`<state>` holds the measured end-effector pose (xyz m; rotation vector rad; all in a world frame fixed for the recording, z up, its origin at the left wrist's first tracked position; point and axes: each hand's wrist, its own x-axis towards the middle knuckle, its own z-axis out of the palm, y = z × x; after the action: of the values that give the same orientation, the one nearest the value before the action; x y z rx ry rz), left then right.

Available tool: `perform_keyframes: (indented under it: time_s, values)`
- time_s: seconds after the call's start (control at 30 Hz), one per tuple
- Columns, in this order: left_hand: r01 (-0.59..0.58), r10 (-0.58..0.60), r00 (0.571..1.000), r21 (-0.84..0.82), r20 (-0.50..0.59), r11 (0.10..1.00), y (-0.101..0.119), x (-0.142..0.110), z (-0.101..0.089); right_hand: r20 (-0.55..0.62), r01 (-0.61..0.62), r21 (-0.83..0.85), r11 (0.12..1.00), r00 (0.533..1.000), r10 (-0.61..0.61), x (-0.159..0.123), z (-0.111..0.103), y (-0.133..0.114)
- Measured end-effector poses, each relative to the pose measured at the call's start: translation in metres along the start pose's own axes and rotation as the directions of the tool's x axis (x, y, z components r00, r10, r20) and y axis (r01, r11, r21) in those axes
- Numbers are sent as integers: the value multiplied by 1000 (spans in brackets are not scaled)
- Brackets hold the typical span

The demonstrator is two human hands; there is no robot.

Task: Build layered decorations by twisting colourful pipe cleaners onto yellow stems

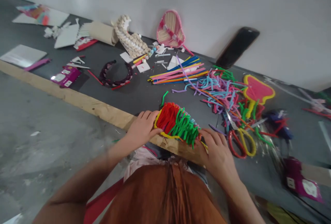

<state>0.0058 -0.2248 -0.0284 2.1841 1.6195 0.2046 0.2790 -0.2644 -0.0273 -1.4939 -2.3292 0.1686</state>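
A pipe-cleaner craft piece [178, 122] lies at the table's front edge, with red and green fuzzy strands and a yellow rim. My left hand [142, 125] pinches its left end, thumb near the lower rim. At the right end, the fingers of my right hand [216, 148] are closed on the piece beside the green strands. Just right of that hand rest scissors [241, 141] with one red and one yellow handle loop. A loose green pipe-cleaner bit [164, 98] is behind the piece. Cut pipe cleaners [219, 89] are heaped beyond my right hand.
Uncut pipe cleaners [178, 72] lie behind the piece. A dark phone [236, 46] leans on the wall. A braided headband [116, 74], a purple packet [66, 75], a pink heart-like fan [170, 29] and a pink-yellow shape [258, 89] are also on the table.
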Motion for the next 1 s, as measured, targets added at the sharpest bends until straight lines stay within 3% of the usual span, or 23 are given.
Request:
perform_keyframes:
  time_s: [0.1,0.17,0.23,0.3,0.4,0.5,0.57,0.6,0.67,0.73,0.77,0.83,0.87,0.93,1.0]
  values:
    - [32,-32,999,33,20,999,0,1,4,111,-106,1,994,988,105,-17,9,15]
    - [42,-42,999,-32,-4,999,-2,0,7,116,-176,20,984,978,173,-27,17,18]
    - [35,-49,997,-204,-66,978,-8,-1,9,74,-222,84,971,974,216,-32,23,18]
    - [6,-80,986,-443,-148,897,-15,-1,7,22,-269,218,938,962,270,-33,24,18]
    - [-115,-31,975,-620,-219,777,-25,4,-3,58,-403,489,774,900,432,-26,19,19]
    - [-262,206,964,-490,-167,831,-25,17,-13,258,-521,697,493,823,506,-18,13,22]
    - [-290,274,957,-381,-96,878,-19,29,-14,326,-528,736,423,824,463,-15,11,25]
    - [-269,249,963,-355,-101,895,-15,35,-12,325,-515,724,459,842,431,-14,10,28]
    - [-224,184,973,-389,-139,894,-8,47,-5,260,-432,615,660,901,347,-14,5,32]
    - [-222,179,974,-426,-140,877,-2,56,3,118,-279,364,889,960,254,-12,-2,32]
    - [-222,178,974,-447,-140,867,-1,60,7,39,-202,210,957,979,198,-10,-4,30]
    - [-218,168,975,-495,-143,841,1,65,14,-78,-94,-40,995,993,91,-1,-5,21]
    - [-214,162,976,-523,-144,825,2,66,17,-97,-49,-81,996,994,41,5,-3,14]
    - [-207,155,978,-581,-138,787,4,67,22,-72,20,-75,997,997,-25,19,7,1]
    - [-205,163,979,-631,-125,748,6,64,22,-46,-9,-29,1000,999,8,32,19,-10]
